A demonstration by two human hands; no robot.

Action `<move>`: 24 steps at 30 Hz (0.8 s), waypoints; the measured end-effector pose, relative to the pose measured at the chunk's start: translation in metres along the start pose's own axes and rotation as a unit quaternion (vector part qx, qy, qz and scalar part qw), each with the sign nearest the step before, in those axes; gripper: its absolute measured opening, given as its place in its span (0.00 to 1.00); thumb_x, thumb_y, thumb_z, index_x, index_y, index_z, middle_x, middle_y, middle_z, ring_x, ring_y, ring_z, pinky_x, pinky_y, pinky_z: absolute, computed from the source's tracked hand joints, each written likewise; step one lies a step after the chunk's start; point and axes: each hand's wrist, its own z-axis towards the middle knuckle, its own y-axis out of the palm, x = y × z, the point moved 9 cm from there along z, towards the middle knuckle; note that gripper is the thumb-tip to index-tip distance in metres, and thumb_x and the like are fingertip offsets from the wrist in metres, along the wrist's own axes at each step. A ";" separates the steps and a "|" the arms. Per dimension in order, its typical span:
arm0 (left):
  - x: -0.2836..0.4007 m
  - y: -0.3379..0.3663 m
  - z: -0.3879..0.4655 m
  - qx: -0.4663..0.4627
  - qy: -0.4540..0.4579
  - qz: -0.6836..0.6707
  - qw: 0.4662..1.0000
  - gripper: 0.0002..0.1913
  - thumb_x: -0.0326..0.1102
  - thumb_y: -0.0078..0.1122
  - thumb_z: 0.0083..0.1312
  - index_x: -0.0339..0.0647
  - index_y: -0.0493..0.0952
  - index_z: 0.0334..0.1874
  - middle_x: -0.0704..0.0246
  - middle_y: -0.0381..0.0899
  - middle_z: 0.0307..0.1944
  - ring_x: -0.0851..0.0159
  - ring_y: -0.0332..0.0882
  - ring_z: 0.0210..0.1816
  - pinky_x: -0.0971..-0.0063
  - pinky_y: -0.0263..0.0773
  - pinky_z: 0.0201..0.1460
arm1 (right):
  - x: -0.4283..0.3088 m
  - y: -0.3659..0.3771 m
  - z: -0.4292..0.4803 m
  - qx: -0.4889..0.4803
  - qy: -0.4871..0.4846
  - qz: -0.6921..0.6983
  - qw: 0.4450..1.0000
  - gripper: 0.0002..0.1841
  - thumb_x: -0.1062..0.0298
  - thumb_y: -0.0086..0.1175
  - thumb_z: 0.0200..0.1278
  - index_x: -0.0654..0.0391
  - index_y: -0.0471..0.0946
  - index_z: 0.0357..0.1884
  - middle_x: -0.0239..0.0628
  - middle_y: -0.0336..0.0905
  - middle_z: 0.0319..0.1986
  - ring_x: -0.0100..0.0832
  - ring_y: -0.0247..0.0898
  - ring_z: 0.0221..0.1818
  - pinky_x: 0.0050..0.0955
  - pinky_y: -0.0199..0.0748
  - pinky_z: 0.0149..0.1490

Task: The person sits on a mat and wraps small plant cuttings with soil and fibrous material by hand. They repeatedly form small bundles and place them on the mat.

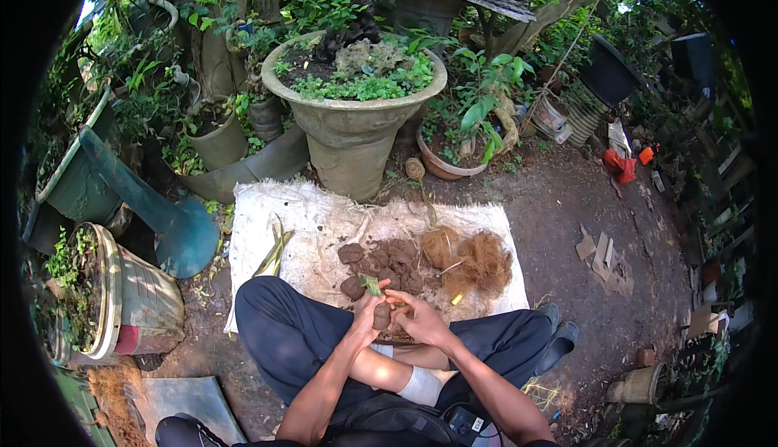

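Observation:
My left hand (366, 313) is wrapped around a ball of brown mud (382, 318), held above my crossed legs. A strip of green leaf (370, 284) sticks up from the top of that hand. My right hand (419, 319) is at the ball's right side, thumb and forefinger bent towards it; whether it grips anything is unclear. Just beyond lies a heap of wet mud (395, 258) on a white woven sack (316, 219). Two mud balls (351, 253) (352, 288) rest at the heap's left. Brown coir fibre (483, 264) is bunched to the right.
Long green leaves (276, 252) lie at the sack's left side, and a small yellow piece (457, 298) near the coir. A large planter (352, 137) stands beyond the sack. A bucket (143, 292) is at left, cardboard scraps (605, 255) at right.

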 end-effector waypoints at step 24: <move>0.005 0.012 0.015 -0.034 -0.050 -0.002 0.998 0.20 0.31 0.48 0.63 0.41 0.67 0.59 0.66 0.73 0.28 0.66 0.74 0.26 0.70 0.74 0.28 | 0.080 -0.057 0.004 0.076 0.176 0.493 0.848 0.19 0.64 0.47 0.67 0.52 0.67 0.59 0.30 0.75 0.45 0.25 0.72 0.42 0.27 0.74 0.45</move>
